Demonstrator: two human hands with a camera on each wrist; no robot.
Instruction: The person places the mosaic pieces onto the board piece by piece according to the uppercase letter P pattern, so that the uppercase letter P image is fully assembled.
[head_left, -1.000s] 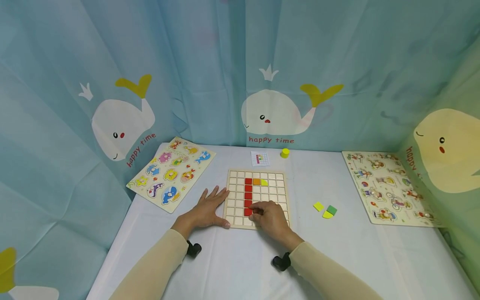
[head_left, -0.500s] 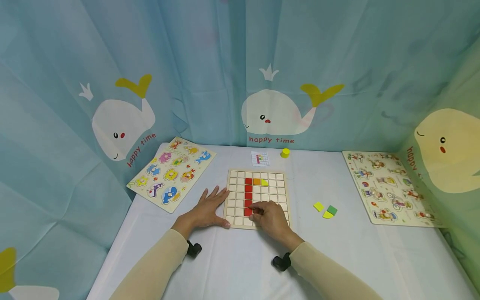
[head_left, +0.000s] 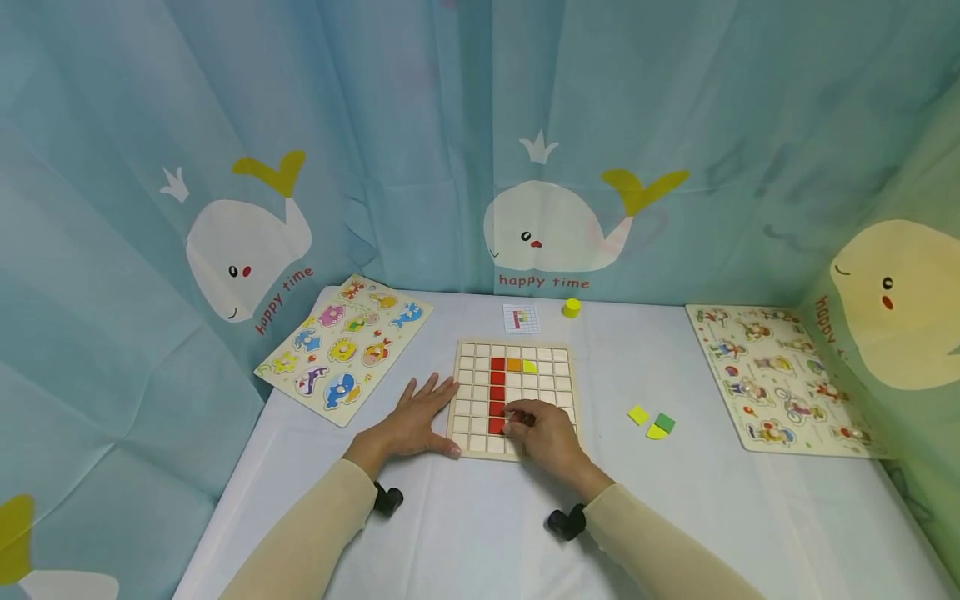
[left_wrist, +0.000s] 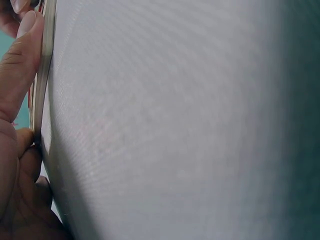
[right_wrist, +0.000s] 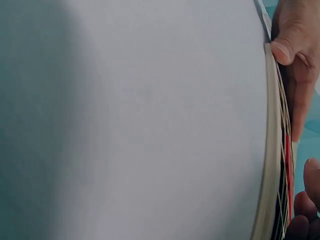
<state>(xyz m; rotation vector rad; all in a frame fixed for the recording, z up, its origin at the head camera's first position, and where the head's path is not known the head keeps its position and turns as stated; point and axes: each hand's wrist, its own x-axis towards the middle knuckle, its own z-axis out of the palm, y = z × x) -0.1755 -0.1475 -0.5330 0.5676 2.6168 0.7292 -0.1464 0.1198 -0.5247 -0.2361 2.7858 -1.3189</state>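
A square wooden grid board (head_left: 465,417) lies on the table, holding a column of red square tiles (head_left: 497,392). To the right of the column's top sit an orange tile (head_left: 514,365) and a yellow tile (head_left: 529,367). My left hand (head_left: 412,423) rests spread at the board's left edge, its thumb (left_wrist: 24,60) against the board's front side in the left wrist view. My right hand (head_left: 549,433) is over the lower right of the board, its thumb and forefinger apart beside the lowest red tile. No tile shows between them.
Right of the board lie loose tiles: a yellow square (head_left: 637,415), a green square (head_left: 665,422) and a yellow quarter-round (head_left: 656,432). Behind it are a pattern card (head_left: 521,318) and a yellow cylinder (head_left: 572,308). Picture puzzle boards flank it, left (head_left: 375,337) and right (head_left: 780,392).
My right hand has drawn slightly right, away from the lowest red tile. My left hand stays at the board's edge, and the tiles lie as before.
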